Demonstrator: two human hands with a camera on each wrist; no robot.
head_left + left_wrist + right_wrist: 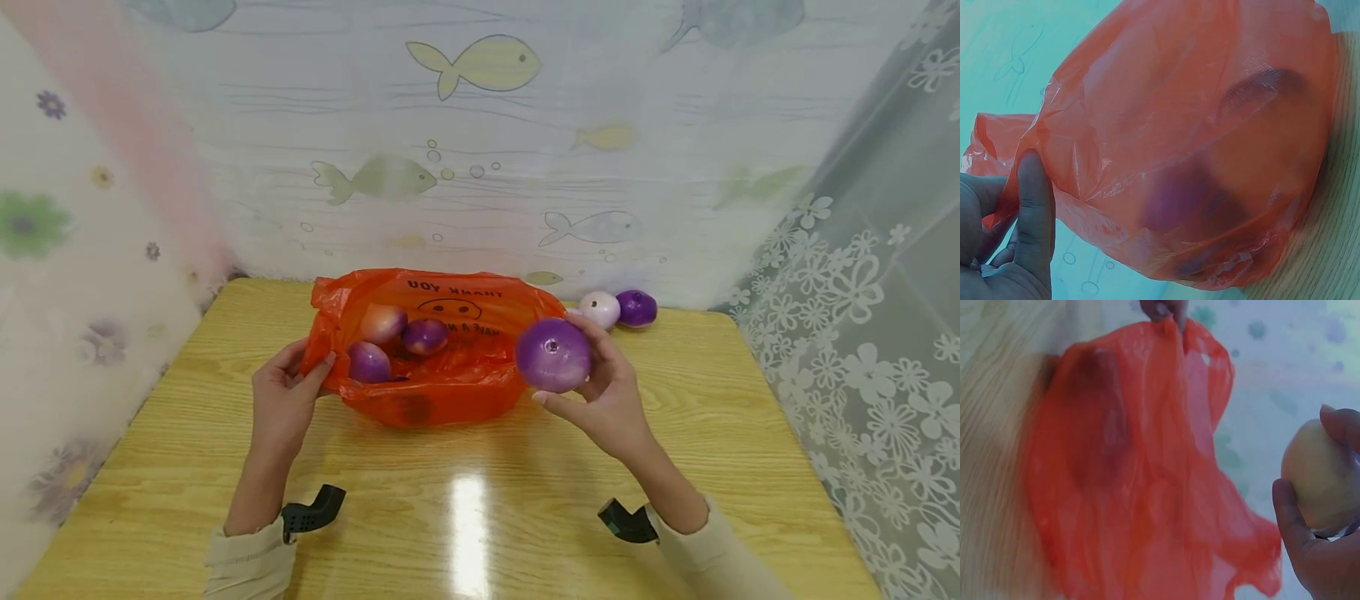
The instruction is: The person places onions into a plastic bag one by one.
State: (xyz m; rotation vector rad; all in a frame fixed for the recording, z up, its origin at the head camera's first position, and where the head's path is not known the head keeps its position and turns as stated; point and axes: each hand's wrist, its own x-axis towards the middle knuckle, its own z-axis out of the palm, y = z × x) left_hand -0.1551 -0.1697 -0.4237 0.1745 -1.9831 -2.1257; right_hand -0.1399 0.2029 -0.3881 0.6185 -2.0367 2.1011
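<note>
A red plastic bag [435,408] with printed lettering stands with its mouth spread on the table. Purple onions [425,336] lie inside it, and in the left wrist view their dark shapes show through the film. At the bag's left rim, my left hand [281,404] pinches the plastic between thumb and fingers. My right hand [615,408] grips a large purple onion [553,356] at the bag's right end, its root end facing the head camera. From the right wrist view, that onion [1316,475] shows a pale side between thumb and fingers, beside the bag.
Behind my right hand, a whitish onion [599,309] and a dark purple onion [637,308] sit near the back edge of the wooden table [390,517]. A fish-patterned curtain [480,200] hangs behind it, with flowered curtains on both sides.
</note>
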